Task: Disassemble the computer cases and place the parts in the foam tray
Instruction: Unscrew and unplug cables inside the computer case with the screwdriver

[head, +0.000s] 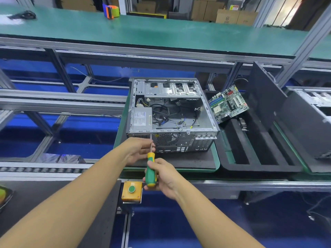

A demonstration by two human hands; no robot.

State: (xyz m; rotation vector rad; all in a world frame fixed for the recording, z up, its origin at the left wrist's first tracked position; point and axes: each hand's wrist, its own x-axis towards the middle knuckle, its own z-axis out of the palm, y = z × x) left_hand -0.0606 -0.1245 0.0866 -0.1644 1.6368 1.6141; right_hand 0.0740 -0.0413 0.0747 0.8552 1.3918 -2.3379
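Green-yellow plastic screwdriver (pixel 150 157) is gripped at the handle by curled right hand (pixel 165 178), shaft pinched by left hand (pixel 137 149) to steady tip on rear of open grey metal computer case (pixel 172 111), frame centre. Black foam tray (pixel 259 168) is placed right, green motherboard (pixel 228 102) in it.

open-topped computer case (pixel 172 111), loose cables (pixel 161 113) crowding its floor, foam tray (pixel 232 165) close beside

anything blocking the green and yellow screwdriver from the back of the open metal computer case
Nothing visible does. The green and yellow screwdriver, in the right hand and steadied by the left hand, has its tip at the open metal computer case's rear.
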